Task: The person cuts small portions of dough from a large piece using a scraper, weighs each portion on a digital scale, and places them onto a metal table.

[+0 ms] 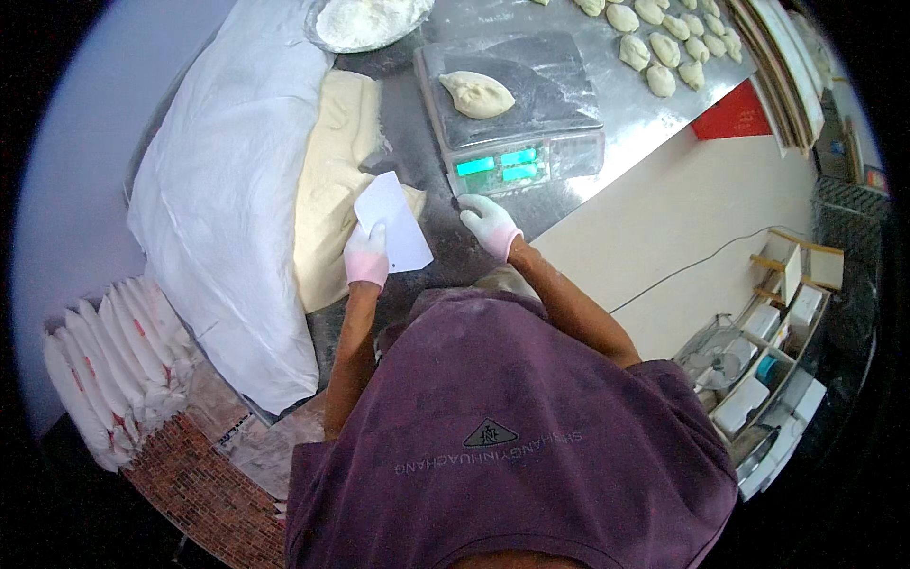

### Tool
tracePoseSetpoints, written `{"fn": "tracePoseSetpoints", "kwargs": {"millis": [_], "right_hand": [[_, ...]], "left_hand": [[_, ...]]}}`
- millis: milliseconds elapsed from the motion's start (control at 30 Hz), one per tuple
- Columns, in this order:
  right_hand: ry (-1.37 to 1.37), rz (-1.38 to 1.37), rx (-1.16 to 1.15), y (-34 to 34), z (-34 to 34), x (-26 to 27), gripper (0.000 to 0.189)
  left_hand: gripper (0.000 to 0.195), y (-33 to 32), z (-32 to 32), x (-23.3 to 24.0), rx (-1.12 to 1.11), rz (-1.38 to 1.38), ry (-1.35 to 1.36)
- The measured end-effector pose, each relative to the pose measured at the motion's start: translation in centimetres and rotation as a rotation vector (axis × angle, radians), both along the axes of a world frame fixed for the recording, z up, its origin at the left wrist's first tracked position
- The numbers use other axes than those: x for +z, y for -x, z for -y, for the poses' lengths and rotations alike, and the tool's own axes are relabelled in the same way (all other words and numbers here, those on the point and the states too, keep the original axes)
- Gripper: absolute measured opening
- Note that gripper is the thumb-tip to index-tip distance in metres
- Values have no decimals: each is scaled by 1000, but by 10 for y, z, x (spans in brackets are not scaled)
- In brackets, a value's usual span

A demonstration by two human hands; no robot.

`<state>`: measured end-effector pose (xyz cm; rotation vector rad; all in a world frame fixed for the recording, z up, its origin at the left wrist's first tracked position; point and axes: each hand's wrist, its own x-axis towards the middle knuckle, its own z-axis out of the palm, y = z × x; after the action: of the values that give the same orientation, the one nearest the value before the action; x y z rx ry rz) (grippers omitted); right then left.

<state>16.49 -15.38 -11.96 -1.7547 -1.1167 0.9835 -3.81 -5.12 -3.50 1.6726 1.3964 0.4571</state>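
My left hand (367, 256), in a white glove with a pink cuff, is closed on a flat white dough scraper (398, 227). The scraper overlaps the edge of a large mass of dough (323, 185), part of which lies under a white cloth (227, 192). My right hand (490, 226), gloved the same way, is at the table's near edge just below a digital scale (519, 92); its thumb and fingers are apart and nothing shows between them. One piece of dough (478, 95) rests on the scale's plate, and the display is lit green.
Several small dough pieces (665, 50) lie on the metal table (554, 213) at the upper right. A bowl of flour (370, 21) stands beyond the big dough. Stacked boards (778, 71) are at the far right. White sacks (117, 363) stand on the floor at left; a fan (718, 355) is at right.
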Motion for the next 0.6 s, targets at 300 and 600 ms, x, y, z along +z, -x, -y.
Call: {"fn": "tracePoseSetpoints", "kwargs": {"millis": [300,600], "right_hand": [[61,-96,40,5,6,12,39],[154,-160,33,19,-6,-11,48]], "left_hand": [[30,-7,-9,-7,1,-180,-102],[29,-38,-13,-33,-176,-645,-144]]}}
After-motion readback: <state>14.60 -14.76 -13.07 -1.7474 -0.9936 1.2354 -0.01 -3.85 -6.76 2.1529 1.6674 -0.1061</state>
